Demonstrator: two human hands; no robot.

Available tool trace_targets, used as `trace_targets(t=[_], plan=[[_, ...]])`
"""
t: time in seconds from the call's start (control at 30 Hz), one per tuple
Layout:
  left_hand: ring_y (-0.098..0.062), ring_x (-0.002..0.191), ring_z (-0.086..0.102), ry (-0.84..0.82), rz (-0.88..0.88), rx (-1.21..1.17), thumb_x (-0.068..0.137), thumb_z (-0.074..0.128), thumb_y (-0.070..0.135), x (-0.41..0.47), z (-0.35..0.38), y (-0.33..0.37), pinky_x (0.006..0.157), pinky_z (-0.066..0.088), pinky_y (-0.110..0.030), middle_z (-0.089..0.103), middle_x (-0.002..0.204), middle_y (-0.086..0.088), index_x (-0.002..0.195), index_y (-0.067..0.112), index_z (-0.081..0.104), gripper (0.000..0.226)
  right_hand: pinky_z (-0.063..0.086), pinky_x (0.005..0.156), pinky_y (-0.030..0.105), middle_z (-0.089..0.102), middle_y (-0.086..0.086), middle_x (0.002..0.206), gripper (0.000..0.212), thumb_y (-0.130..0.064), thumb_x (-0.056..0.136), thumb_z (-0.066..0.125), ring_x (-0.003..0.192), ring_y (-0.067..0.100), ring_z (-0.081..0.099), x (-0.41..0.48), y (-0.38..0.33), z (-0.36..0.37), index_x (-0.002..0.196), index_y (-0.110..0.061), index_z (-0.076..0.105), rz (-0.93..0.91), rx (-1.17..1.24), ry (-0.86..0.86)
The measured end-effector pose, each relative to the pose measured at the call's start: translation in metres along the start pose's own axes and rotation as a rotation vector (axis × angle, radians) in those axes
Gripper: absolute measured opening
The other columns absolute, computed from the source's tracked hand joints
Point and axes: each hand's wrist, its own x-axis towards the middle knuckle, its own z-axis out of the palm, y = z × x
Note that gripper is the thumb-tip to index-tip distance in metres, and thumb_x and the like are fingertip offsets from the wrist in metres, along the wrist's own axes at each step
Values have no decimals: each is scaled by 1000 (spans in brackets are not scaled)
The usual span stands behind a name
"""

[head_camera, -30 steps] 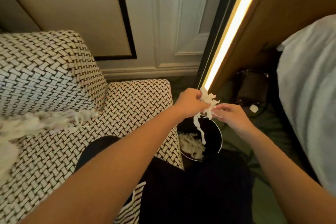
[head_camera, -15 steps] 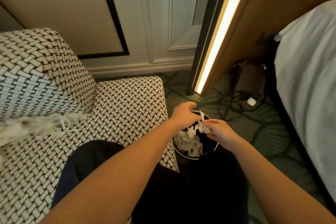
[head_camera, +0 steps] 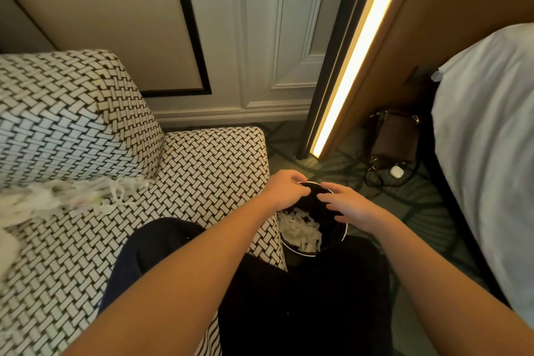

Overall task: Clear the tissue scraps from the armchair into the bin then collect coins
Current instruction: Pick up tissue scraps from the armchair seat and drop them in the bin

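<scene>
Tissue scraps (head_camera: pixel 302 230) lie heaped in the black bin (head_camera: pixel 342 235) directly under my fingers, a pale mound against its near-left wall. My left hand (head_camera: pixel 284 192) hangs over the bin's far-left rim with its fingers (head_camera: pixel 297 182) curled loosely inward, not pinched on anything I can see. My right hand (head_camera: pixel 349 205) is just beside it over the mouth, fingers spread apart and empty. The two hands are close but not touching.

More tissue scraps remain on the armchair (head_camera: pixel 202 170), well off to my left: a long ragged pile (head_camera: pixel 66 199) strewn across the seat at the foot of the backrest. So I judge the clearing is only partly done, and I see no coins yet.

The risk, I think, is in the carrying. The bin stands on the floor past the seat's right edge, so thin shreds taken in a loose handful could drift onto the patterned carpet (head_camera: pixel 427 211) or my dark trousers (head_camera: pixel 289 298). Coins could also be tangled in that pile and go in with the tissue.
</scene>
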Motion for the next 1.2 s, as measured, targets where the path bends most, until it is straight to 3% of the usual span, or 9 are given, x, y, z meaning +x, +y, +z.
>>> trace_targets(t=[0.2,0.37,0.5,0.7,0.87,0.97,1.03,1.1,1.2], plan=[[-13,96,59,47,51,-72,93,54,19,-26,-20,-4,60,38,-14,60,117,-4,123,14,56,31,38,97,34,54,5,131,39,-25,95,53,117,20,50,-21,-20,8,133,-18,51,-59,-114,34],[-10,95,60,120,104,-103,94,52,20,-51,-49,-9,56,35,-12,57,112,2,122,17,57,28,45,85,26,64,0,108,26,-26,92,57,104,16,60,-35,-51,29,116,-16,62,-218,-143,126],[-8,92,62,186,156,-116,94,54,24,-72,-79,-20,59,36,-13,61,115,3,119,20,60,26,49,91,29,68,-3,99,16,-26,92,57,95,11,64,-46,-81,65,104,-19,65,-366,-189,163],[-7,88,66,367,192,-223,91,58,28,-119,-145,-67,70,47,-18,66,107,5,111,25,63,21,48,87,27,69,-6,98,21,-28,92,55,88,3,65,-74,-138,155,106,-18,66,-538,-275,52],[-9,89,66,507,156,-299,92,57,29,-162,-189,-117,77,48,-21,67,105,8,112,24,64,22,48,84,23,70,-8,97,17,-26,93,55,88,4,66,-92,-168,228,103,-20,67,-633,-293,-74],[-8,89,65,599,110,-343,91,57,27,-191,-210,-156,74,50,-24,67,104,6,114,21,63,24,46,72,16,69,-7,99,18,-25,92,56,88,4,66,-98,-177,277,105,-19,67,-677,-327,-168],[-6,88,65,659,81,-360,91,57,27,-210,-219,-183,68,46,-16,67,104,9,113,22,62,23,46,68,13,68,-7,103,20,-25,92,56,88,4,65,-98,-178,310,109,-18,66,-688,-370,-229],[-7,88,65,719,34,-369,92,57,28,-225,-225,-211,68,43,-14,66,105,10,112,23,63,22,52,77,18,66,-7,109,24,-25,92,56,90,3,64,-98,-175,339,113,-17,64,-689,-418,-294],[-9,88,66,813,-74,-400,91,57,29,-245,-230,-253,77,45,-21,66,106,9,109,26,65,19,49,95,30,66,-6,112,27,-28,93,55,96,5,63,-96,-168,381,116,-16,63,-693,-500,-378]])
